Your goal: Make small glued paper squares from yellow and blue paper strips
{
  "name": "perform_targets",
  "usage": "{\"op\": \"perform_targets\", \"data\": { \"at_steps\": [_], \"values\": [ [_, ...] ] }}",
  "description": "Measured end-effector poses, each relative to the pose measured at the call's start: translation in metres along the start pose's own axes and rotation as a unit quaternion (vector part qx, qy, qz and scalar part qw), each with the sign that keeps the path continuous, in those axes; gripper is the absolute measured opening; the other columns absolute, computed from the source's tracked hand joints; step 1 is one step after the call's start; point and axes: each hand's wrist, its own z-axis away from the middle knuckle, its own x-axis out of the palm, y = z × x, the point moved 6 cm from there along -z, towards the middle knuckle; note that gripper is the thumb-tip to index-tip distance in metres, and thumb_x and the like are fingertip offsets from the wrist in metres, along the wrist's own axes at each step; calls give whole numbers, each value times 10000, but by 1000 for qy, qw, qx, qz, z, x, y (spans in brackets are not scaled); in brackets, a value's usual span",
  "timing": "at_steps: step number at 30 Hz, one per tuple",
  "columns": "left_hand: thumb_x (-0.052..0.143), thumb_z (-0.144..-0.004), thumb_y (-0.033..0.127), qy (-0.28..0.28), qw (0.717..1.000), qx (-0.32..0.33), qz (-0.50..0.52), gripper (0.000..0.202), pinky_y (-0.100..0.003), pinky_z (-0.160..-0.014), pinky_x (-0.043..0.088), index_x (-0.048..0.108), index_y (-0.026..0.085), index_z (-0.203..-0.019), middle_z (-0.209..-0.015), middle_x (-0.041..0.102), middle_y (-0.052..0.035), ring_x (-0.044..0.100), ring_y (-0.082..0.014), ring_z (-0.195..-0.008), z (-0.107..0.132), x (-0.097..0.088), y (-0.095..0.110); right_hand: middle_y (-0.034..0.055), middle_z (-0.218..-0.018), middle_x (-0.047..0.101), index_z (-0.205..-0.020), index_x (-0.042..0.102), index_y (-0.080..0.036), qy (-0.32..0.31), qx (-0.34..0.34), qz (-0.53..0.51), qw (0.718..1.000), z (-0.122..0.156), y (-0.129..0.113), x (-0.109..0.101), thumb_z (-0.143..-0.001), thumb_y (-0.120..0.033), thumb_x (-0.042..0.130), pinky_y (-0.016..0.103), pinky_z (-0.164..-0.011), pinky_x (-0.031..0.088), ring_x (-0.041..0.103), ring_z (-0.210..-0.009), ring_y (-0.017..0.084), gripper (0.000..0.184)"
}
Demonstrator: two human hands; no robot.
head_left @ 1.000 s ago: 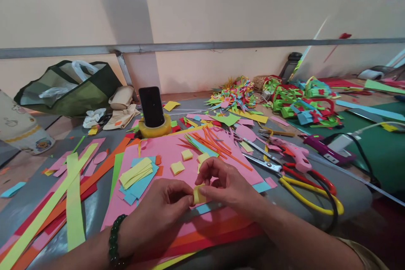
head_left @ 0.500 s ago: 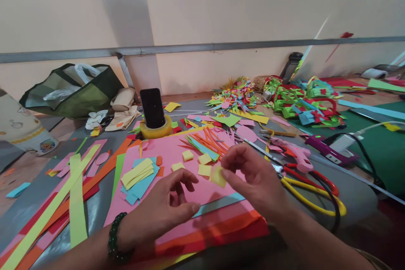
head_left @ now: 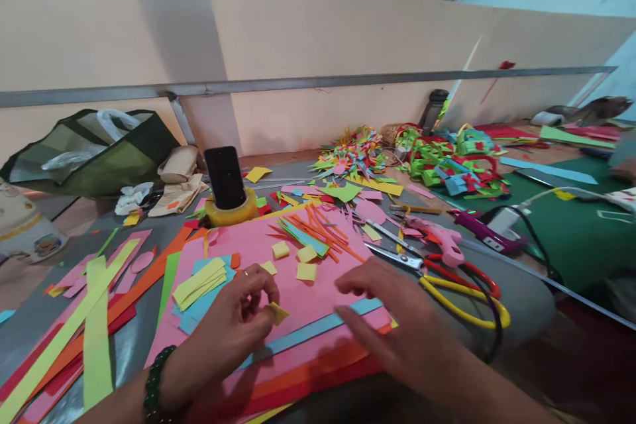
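Observation:
My left hand (head_left: 246,308) pinches a small yellow paper square (head_left: 279,313) between thumb and fingertips, above the pink paper sheet (head_left: 238,245). To its right my right hand (head_left: 392,318) hovers with thumb and fingers apart and nothing between them. Below both hands a light blue paper strip (head_left: 308,334) lies slantwise on the pink sheet. Several loose yellow squares (head_left: 306,271) lie beyond the hands. Left of them is a stack of yellow paper pieces (head_left: 199,283) on blue paper pieces (head_left: 191,320). Thin orange and green paper strips (head_left: 318,232) lie at the sheet's far side.
A phone (head_left: 224,175) leans upright in a yellow tape roll (head_left: 231,211). Scissors with red and yellow handles (head_left: 462,301) and a pink glue gun (head_left: 442,238) lie at right. Long paper strips (head_left: 97,324) cross at left. Behind are paper scraps (head_left: 350,152) and a bag (head_left: 94,152).
The yellow square has passed from my right hand to my left. My right hand has opened and is lower. The view has shifted slightly to the right.

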Motion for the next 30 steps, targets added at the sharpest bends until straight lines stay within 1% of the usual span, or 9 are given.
{"op": "perform_targets", "data": {
  "at_steps": [3,6,10,14,17,20,23,27,30],
  "values": [
    [513,-701,173,13,997,-5,-73,54,-257,-601,332,505,200,-655,-720,504,3,433,-149,-655,-7,-10,4,-7,-767,649,-905,591,-238,31,117,82,989,19,33,-44,-854,-279,563,227,-593,491,601,-660,132,71],
    [504,-693,194,-13,987,7,-160,56,-277,-639,345,535,196,-646,-727,543,-15,488,-179,-711,-24,-9,11,-7,-699,660,-844,623,-243,58,186,119,974,36,53,-68,-852,-396,545,226,-486,462,595,-579,146,172],
    [526,-672,198,-44,960,25,-274,89,-287,-632,355,614,181,-667,-742,593,-50,526,-201,-723,-56,-3,12,-6,-724,675,-828,641,-255,25,170,97,980,43,58,-59,-843,-443,537,228,-484,483,612,-573,151,215],
    [569,-715,284,50,946,51,-317,202,-278,-623,351,687,176,-839,-780,620,-65,546,-205,-729,-72,-25,21,11,-793,697,-857,654,-265,-10,137,75,988,46,61,-49,-845,-428,538,238,-519,518,655,-656,174,201],
    [511,-793,400,29,962,30,-269,283,-253,-548,327,676,181,-722,-657,605,-28,522,-164,-604,-63,-47,23,20,-795,708,-857,665,-268,2,147,99,984,51,70,-58,-845,-438,531,251,-518,522,665,-658,189,217],
    [540,-776,462,54,949,-7,-310,309,-255,-532,327,667,197,-683,-619,613,-24,530,-167,-569,-41,-78,12,17,-806,709,-868,668,-256,-8,166,110,980,57,77,-63,-852,-414,531,257,-588,533,664,-673,180,209],
    [641,-661,555,63,925,-61,-369,450,-293,-713,406,697,224,-960,-970,684,-84,606,-273,-873,-17,-99,-19,20,-828,707,-889,668,-238,-42,180,91,978,61,78,-55,-867,-384,520,243,-620,525,663,-728,169,209],
    [583,-681,582,2,891,-129,-434,571,-386,-837,412,634,208,-1109,-1146,617,-129,571,-320,-1012,4,-94,-54,15,-822,700,-897,664,-230,-83,171,76,979,58,73,-38,-878,-348,510,230,-622,506,651,-714,143,196],
    [566,-710,515,0,897,-146,-417,522,-359,-810,434,622,203,-1124,-1098,631,-109,594,-280,-963,8,-87,-60,13,-831,700,-902,666,-231,-96,163,84,978,50,71,-34,-884,-329,499,230,-647,502,652,-740,139,195]
  ]
}}
